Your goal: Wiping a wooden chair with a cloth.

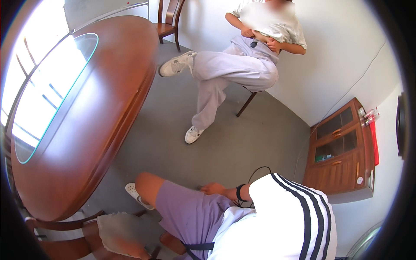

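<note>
Right hand [212, 188], black band [240, 193] at the wrist, sits by the thigh at the purple shorts [186, 210] below center, fingers partly hidden so can't tell if they grip anything; black cable [259, 169] loops just beside the forearm. Left hand can't be made out for sure: a skin-toned blur [132, 248] by a pale patch [113, 229] over the wooden chair [65, 249], lower left, state can't be told. Across the floor [260, 134], a seated person [273, 21] grips their shirt hem, wooden table [125, 47] at left, cabinet [340, 162] at right.
</note>
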Demonstrator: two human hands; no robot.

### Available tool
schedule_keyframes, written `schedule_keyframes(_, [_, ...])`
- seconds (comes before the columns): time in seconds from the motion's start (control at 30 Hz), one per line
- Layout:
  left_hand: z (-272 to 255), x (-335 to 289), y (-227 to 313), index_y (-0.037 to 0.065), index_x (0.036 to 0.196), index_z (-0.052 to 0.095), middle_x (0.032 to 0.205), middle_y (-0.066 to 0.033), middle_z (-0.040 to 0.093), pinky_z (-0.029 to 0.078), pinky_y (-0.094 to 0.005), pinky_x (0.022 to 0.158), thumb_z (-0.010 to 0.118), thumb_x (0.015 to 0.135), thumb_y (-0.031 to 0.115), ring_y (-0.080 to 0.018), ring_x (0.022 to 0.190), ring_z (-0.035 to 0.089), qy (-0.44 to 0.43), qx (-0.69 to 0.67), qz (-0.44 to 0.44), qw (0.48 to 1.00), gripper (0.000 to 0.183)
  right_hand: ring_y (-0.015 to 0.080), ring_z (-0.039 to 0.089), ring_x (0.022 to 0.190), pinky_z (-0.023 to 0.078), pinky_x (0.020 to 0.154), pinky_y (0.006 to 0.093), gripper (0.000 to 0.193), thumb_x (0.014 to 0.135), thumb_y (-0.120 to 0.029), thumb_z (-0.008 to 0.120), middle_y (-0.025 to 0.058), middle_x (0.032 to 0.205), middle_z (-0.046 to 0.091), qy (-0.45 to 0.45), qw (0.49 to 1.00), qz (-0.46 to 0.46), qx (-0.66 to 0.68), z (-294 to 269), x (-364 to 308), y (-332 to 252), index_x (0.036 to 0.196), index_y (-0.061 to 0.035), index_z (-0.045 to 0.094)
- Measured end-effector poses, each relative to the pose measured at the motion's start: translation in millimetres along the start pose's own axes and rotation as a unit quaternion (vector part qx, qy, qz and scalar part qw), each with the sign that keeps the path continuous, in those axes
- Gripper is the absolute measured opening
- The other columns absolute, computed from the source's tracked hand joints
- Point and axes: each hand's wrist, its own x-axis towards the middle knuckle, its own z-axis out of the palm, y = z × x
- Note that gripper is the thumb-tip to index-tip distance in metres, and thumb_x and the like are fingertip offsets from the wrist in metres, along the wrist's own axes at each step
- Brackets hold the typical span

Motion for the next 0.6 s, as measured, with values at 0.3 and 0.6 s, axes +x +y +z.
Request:
schedule_keyframes(0.3, [14,4,6,0.004,0.151,0.024,0.158,-0.0095,0.024,0.017,-0.039,0.118,0.066,0.08,0.015,-0.0245,0.147,0.02,0.017,-0.07,0.009,0.997,0.083,0.0242,0.059,0.102,0.051,0.084,0.0373,0.028,0.085,-0.027,0.052,0.0078,0.104,0.061,-0.137,0.988,0.068,-0.007,-22,11,11,0.103,-0.0092,0.063])
schedule_keyframes(0.6, [-2,5,6,0.006,0.152,0.018,0.16,-0.0066,0.017,0.014,-0.0343,0.12,0.073,0.075,0.02,-0.0217,0.147,0.016,-0.058,-0.005,-0.075,0.995,0.095,0.0276,0.058,0.105,0.052,0.082,0.0408,0.029,0.084,-0.026,0.052,0.0113,0.105,0.063,-0.091,0.988,-0.116,0.041,-52,26,5,0.101,-0.0058,0.063])
